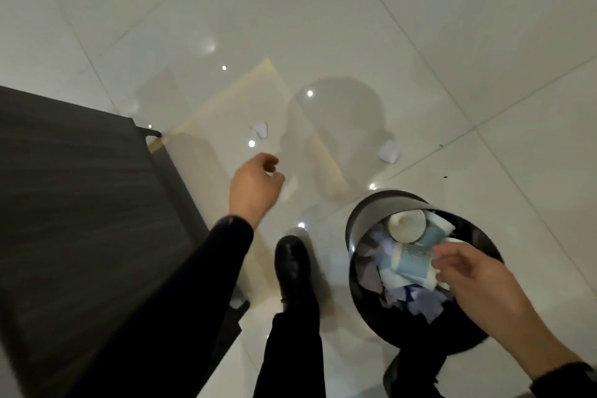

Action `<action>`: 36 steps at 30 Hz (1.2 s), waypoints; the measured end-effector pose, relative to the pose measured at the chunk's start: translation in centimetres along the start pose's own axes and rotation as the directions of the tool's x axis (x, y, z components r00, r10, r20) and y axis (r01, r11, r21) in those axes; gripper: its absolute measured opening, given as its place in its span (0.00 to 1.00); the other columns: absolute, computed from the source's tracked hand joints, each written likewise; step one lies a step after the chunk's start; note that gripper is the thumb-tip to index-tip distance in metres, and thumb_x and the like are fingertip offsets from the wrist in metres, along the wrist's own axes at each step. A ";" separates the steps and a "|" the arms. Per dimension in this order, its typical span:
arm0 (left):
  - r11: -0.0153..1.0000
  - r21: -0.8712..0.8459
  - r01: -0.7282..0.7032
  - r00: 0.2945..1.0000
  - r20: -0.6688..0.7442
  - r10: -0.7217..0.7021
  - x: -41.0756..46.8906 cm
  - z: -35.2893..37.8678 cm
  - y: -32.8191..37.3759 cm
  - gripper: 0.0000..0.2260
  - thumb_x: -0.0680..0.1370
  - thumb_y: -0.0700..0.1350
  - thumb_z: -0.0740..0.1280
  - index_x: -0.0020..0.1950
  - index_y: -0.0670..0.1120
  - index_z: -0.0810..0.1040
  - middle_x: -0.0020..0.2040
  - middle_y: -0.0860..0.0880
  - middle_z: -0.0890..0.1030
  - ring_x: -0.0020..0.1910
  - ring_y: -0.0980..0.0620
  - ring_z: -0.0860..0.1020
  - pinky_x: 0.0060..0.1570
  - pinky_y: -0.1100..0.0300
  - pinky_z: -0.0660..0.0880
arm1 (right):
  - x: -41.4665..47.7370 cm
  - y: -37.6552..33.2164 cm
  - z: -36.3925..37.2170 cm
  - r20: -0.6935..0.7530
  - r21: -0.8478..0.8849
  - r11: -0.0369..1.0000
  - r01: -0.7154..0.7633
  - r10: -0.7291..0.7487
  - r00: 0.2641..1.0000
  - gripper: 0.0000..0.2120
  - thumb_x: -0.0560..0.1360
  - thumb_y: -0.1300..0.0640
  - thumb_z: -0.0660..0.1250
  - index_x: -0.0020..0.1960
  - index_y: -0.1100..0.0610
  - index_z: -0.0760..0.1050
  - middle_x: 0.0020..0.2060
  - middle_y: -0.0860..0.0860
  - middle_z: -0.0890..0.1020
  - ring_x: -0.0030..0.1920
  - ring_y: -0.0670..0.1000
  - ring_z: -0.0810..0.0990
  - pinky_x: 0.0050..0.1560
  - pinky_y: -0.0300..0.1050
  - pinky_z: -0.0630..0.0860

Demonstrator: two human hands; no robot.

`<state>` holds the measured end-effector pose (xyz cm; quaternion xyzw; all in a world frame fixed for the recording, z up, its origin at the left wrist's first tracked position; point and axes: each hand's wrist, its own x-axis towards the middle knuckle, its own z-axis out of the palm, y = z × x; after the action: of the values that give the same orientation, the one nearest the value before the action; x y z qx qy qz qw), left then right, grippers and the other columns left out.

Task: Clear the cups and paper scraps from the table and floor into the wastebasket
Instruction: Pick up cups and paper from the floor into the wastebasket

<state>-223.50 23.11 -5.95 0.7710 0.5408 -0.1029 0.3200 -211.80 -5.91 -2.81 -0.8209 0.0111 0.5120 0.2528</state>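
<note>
Nearby, 2 paper scraps (261, 130) beyond wastebasket (368, 213)

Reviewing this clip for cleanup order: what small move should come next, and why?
Probably let the right hand release its paper over the wastebasket, then reach for a scrap. Two white scraps remain on the floor: one just beyond the left hand, another behind the basket.

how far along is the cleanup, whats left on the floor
Mostly done: the wastebasket already holds a white cup, a blue cup and paper scraps. The right hand is over its mouth; the left hand reaches out. Two white scraps remain on the floor.
</note>
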 end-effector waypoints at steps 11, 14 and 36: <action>0.990 0.114 0.078 0.964 0.243 -0.104 22.4 8.2 -8.0 0.30 0.71 0.44 0.70 0.72 0.50 0.65 0.72 0.38 0.62 0.61 0.39 0.73 0.59 0.54 0.71 | 4.5 3.4 4.6 0.063 0.189 0.980 -0.066 0.055 0.996 0.13 0.70 0.74 0.64 0.45 0.58 0.79 0.40 0.36 0.84 0.35 0.37 0.82 0.36 0.29 0.76; 0.957 0.279 0.082 0.963 0.227 -0.149 23.4 9.8 -9.8 0.26 0.71 0.46 0.70 0.68 0.48 0.68 0.67 0.36 0.64 0.61 0.34 0.71 0.62 0.48 0.71 | 5.2 3.1 4.7 -0.032 0.166 0.983 -0.080 0.087 0.996 0.16 0.69 0.78 0.63 0.40 0.58 0.81 0.34 0.44 0.86 0.34 0.41 0.83 0.33 0.27 0.75; 0.387 0.020 -0.922 0.325 0.581 0.746 -10.5 4.2 11.5 0.16 0.72 0.54 0.54 0.51 0.52 0.78 0.37 0.49 0.83 0.34 0.45 0.80 0.31 0.59 0.72 | -1.4 2.5 -1.1 -0.108 0.439 0.878 -0.192 0.264 0.959 0.07 0.72 0.63 0.65 0.43 0.52 0.78 0.40 0.53 0.84 0.45 0.56 0.82 0.55 0.57 0.76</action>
<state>-216.50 10.14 0.48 0.9275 -0.0727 -0.2011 0.3066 -212.21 -8.95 -2.25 -0.7784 0.2395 0.4542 0.3611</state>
